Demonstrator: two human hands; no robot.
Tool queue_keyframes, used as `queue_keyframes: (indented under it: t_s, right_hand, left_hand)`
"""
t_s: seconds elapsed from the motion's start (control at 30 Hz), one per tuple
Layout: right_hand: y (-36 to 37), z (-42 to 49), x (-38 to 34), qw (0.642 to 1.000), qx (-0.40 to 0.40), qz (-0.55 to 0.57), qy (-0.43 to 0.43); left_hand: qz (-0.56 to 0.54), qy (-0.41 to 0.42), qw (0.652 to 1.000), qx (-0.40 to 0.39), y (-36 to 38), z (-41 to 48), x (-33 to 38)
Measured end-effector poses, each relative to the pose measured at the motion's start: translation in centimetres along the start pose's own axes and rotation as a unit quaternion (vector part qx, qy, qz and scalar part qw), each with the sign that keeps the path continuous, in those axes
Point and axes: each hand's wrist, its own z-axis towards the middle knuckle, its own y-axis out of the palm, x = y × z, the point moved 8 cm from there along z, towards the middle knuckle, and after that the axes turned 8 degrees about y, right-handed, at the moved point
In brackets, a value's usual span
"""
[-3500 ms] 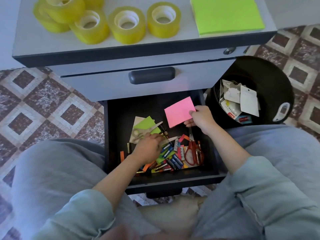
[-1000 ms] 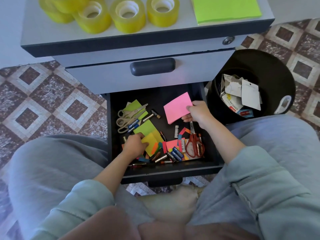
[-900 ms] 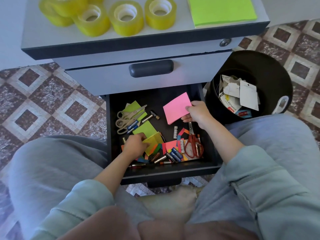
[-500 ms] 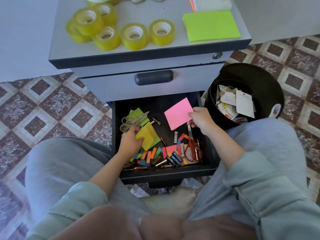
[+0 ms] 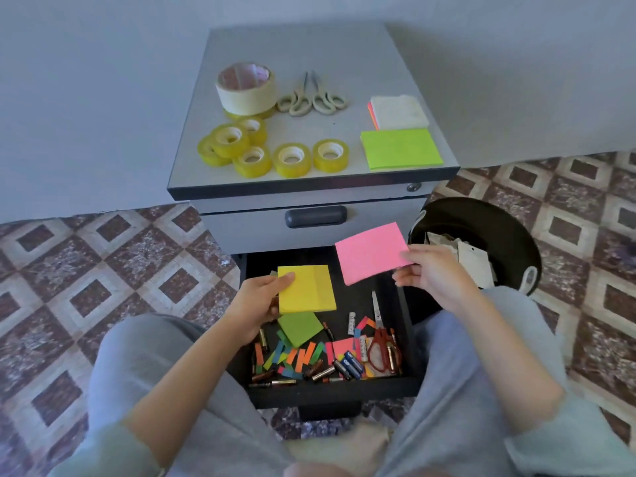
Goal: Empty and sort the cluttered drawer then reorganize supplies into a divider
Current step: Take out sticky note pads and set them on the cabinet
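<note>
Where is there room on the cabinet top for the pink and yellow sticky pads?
Bare grey cabinet top behind the beige tape roll and cream scissors, and a narrow gap between the small yellow tape rolls and the green sticky pad. The front-left corner is crowded.

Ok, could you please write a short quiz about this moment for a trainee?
1. True or false: the left hand holds the yellow sticky notes.
2. What does the right hand pinch? A) pink sticky notes B) a stapler C) a cup
3. Fill in: the red scissors lie in the open ____.
Key: 1 true; 2 A; 3 drawer.
</note>
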Motion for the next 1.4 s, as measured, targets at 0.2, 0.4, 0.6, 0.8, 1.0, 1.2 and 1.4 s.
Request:
queue_keyframes:
  t_s: [0.2,0.4,0.6,0.8,1.0,1.2,1.4]
  right_hand:
    - [-2.1,-3.8,-6.5,0.996,-0.002,0.022,-0.085]
    - [-3.5,-4.8,-11.8,0.984,-0.005,0.108,-0.142]
    - [-4.3,-1.4,-14.3,0.985,0.058,0.083,-0.136]
    - [-3.9,1.2,-15.0,0.988,0.105,0.017,-0.111]
    - [-3.7,1.6,-15.3,0.988,0.122,-0.017,-0.099]
    - [-3.9,1.8,-15.1,0.988,0.124,-0.027,-0.087]
    - [-4.1,2.0,-15.0,0.987,0.128,-0.033,-0.087]
  left_hand:
    - [0.032,0.092,0.990,-0.102,1.8,-2.0,8.0]
    - [0.035,0.181,0.979,-0.089,3.0,-3.3,13.9]
    - [-0.010,0.171,0.984,-0.041,2.7,-3.1,14.6]
    - [-0.023,0.156,0.987,-0.036,2.5,-3.5,14.4]
    - [-0.025,0.150,0.988,-0.035,2.4,-3.6,14.2]
    - [-0.026,0.135,0.990,-0.038,2.7,-3.5,13.7]
    - [-0.030,0.134,0.990,-0.043,2.8,-3.7,13.7]
